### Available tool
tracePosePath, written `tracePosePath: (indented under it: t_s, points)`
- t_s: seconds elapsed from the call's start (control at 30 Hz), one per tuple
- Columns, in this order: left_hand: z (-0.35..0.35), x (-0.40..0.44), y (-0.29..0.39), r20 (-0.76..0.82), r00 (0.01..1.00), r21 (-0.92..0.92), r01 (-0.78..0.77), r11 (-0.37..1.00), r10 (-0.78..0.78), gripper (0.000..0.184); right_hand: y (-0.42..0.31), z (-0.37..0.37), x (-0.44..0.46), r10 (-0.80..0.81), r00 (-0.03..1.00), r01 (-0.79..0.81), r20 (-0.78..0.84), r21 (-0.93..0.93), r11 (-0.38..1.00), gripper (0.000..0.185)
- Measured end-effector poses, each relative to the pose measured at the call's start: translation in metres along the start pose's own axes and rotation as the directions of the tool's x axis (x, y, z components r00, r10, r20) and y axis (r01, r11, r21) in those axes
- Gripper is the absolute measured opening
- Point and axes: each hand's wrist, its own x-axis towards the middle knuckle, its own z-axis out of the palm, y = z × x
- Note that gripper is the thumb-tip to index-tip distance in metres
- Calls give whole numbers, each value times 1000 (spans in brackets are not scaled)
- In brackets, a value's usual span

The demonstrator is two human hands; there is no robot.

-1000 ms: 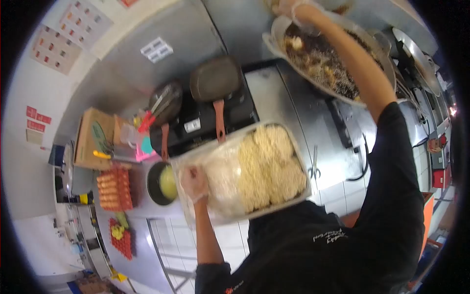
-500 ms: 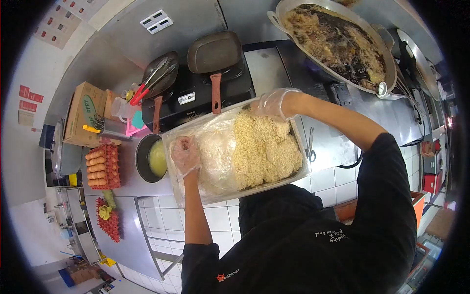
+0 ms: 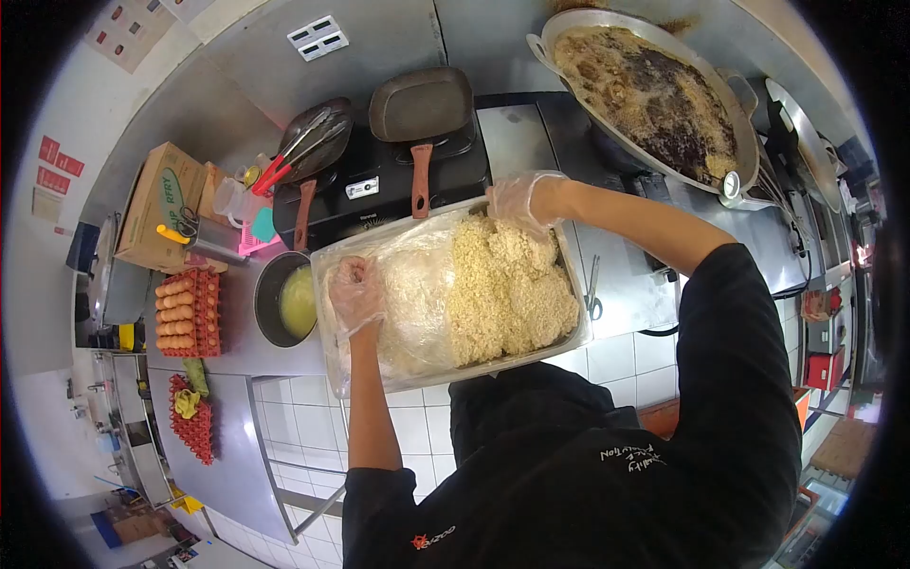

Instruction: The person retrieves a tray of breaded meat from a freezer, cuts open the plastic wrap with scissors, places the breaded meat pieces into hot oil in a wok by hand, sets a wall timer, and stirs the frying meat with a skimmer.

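A metal tray (image 3: 445,376) holds pale crumb-coated pieces (image 3: 507,294) on its right side. Clear plastic film (image 3: 412,299) covers the left side. My left hand (image 3: 358,296), in a clear plastic glove, rests over the film near the tray's left end, fingers curled into a fist; whatever they grip is hidden. At the far edge, my right hand (image 3: 529,201), gloved too, reaches down over the coated pieces. Its fingertips are mostly hidden, so I cannot tell whether they hold a piece. Left of the tray stands a pot (image 3: 268,308) with yellow liquid.
A large wok (image 3: 542,52) of bubbling dark oil is at the back right, with a thermometer (image 3: 730,186) at its rim. Two pans (image 3: 422,104) sit on a black stove. Scissors (image 3: 593,294) lie right of the tray. Egg trays (image 3: 206,313) stand at left.
The whole view has shifted slightly. Both hands stay at almost the same places on the tray. Coated pieces below my right hand look slightly rearranged, and the wok's foam pattern differs.
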Motion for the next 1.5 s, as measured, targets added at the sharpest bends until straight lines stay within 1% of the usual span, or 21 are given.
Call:
tracePosePath:
  t_s: [0.07, 0.17, 0.27, 0.33, 0.43, 0.5, 0.57, 0.63, 0.7, 0.77, 0.8, 0.87, 0.9, 0.97, 1.0, 1.07, 1.17, 1.3, 1.4, 1.47, 1.5]
  points:
    - [2, 1, -7, -6, 1000, -8, 7, 1000, -7, 17, 8, 19, 1, -6, 1000, 4, 5, 301, 954, 69]
    - [4, 1, -12, 0, 999, -32, 39, 999, -39, 18, 10, 26, 2, 35, 999, -32, 0, 412, 911, 63]
    - [3, 1, -13, 4, 999, -26, 46, 999, -46, 19, 0, 4, -13, 68, 994, -96, 86, 391, 915, 61]
    - [3, 2, -10, -2, 1000, -3, 23, 1000, -23, 18, -4, -2, -17, 68, 995, -93, 77, 399, 912, 60]
    - [1, 1, -3, 15, 997, 16, 79, 997, -79, 18, -13, -22, -25, 56, 996, -82, 73, 425, 902, 62]
    - [1, 1, -6, 1, 1000, -23, 13, 1000, -13, 18, -20, -23, -27, 43, 996, -73, 77, 448, 891, 65]
    - [2, 0, -6, 8, 999, -18, 34, 999, -34, 18, -24, -14, -27, 32, 995, 32, -95, 606, 795, 70]
    - [1, 2, -5, 10, 999, -11, 52, 999, -52, 18, -28, -8, -28, 59, 988, 48, -140, 652, 757, 72]
    - [2, 1, -8, -36, 996, 52, -81, 995, 83, 17, -32, 5, -25, 83, 980, 68, -181, 694, 717, 74]
    - [1, 2, -10, -24, 999, 51, -47, 998, 48, 17, -38, 17, -20, 255, 934, 40, -251, 781, 624, 59]
    - [2, 2, -10, -12, 1000, 46, -15, 999, 16, 17, -41, 16, -18, 252, 934, 42, -252, 780, 625, 59]
    - [1, 2, -8, -15, 1000, 53, -18, 998, 19, 17, -46, 13, -12, 564, 823, -212, -70, 882, 420, 60]
    - [1, 2, -8, -17, 1000, 58, -23, 998, 24, 16, -44, 24, -12, 561, 825, -210, -72, 882, 422, 60]
    - [1, 3, -10, -21, 1000, 57, -19, 998, 20, 16, -38, 40, -14, 577, 782, -156, -234, 823, 545, 58]
    - [2, 3, -11, -20, 1000, 54, -16, 998, 17, 16, -37, 39, -15, 573, 785, -154, -235, 822, 548, 58]
    - [2, 1, -9, -23, 1000, 58, 16, 998, -15, 16, -37, 35, -24, 553, 821, -208, -141, 828, 520, 57]
    - [3, 1, -9, -33, 999, 69, 31, 997, -29, 16, -45, 41, -32, 587, 778, -155, -222, 838, 523, 46]
    - [4, 2, -14, -23, 998, 49, 53, 997, -52, 16, -65, 32, -54, 557, 815, -117, -161, 895, 430, 31]
    - [4, 2, -14, -26, 998, 79, 53, 995, -51, 16, -63, 53, -66, 493, 844, -90, -212, 850, 518, 27]
    - [5, 2, -14, -27, 998, 50, 58, 997, -57, 15, -60, 61, -70, 303, 919, -1, -253, 765, 643, 32]
    - [5, 2, -14, -22, 998, 21, 55, 998, -54, 15, -60, 61, -67, 298, 920, 2, -254, 764, 646, 32]
